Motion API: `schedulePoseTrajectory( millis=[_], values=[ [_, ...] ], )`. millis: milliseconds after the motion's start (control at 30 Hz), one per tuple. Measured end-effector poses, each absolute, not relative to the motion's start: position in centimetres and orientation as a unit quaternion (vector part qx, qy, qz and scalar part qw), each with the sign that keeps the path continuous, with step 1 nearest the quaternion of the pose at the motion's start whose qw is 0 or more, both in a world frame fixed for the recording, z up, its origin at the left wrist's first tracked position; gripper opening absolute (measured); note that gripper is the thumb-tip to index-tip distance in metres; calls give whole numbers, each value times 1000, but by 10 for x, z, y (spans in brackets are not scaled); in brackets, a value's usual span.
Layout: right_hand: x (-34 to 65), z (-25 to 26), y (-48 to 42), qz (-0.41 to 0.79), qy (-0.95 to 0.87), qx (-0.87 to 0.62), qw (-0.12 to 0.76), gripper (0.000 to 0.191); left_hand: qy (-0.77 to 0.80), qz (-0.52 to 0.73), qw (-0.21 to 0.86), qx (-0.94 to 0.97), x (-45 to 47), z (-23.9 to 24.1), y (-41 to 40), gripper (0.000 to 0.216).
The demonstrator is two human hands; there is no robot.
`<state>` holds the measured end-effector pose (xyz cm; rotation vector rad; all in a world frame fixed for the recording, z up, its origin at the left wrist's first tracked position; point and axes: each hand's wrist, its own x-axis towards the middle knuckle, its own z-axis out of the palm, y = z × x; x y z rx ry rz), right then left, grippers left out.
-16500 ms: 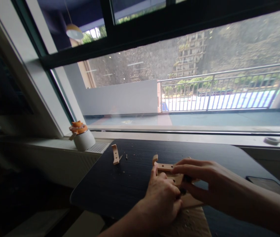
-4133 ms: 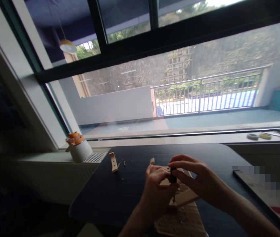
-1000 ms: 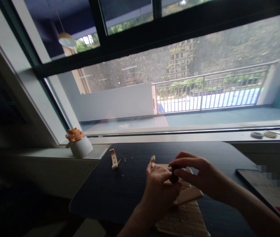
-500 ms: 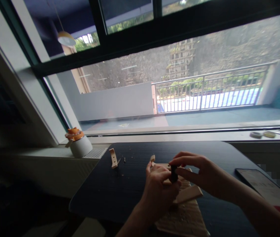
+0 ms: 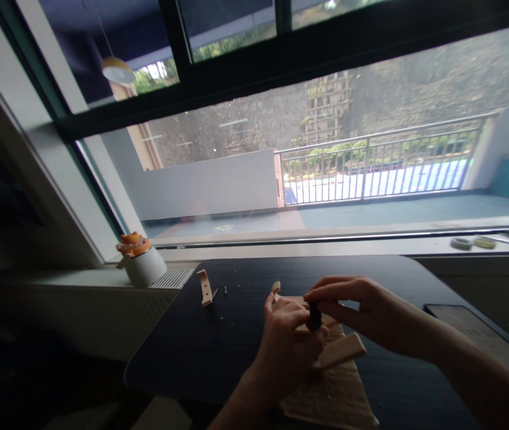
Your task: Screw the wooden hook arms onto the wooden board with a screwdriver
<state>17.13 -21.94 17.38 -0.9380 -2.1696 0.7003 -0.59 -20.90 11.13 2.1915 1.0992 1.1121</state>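
Two hands meet mid-table, head view only. Left hand (image 5: pixel 287 346) clamps the wooden assembly (image 5: pixel 333 352), which lies directly under both hands, long axis running right and slightly away. Right hand (image 5: pixel 362 310) pinches a small dark tool (image 5: pixel 314 316) upright over the wood, fingertips closed on it; it is the nearer to the tool. A perforated wooden sheet (image 5: pixel 333 397) lies underneath. Loose curved wooden piece (image 5: pixel 204 288) well apart to the left, white pot (image 5: pixel 143 266) on the sill. Nothing blocks the hands on the dark table (image 5: pixel 218 352).
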Motion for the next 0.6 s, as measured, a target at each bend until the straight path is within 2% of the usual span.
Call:
schedulePoseTrajectory(
  millis=[433, 600],
  values=[
    [168, 169, -217, 265, -810, -400, 337, 15, 400, 396, 231, 794, -6, 115, -211, 10],
    [165, 178, -222, 264, -823, -382, 327, 22, 394, 391, 223, 801, -6, 113, -210, 12]
  ],
)
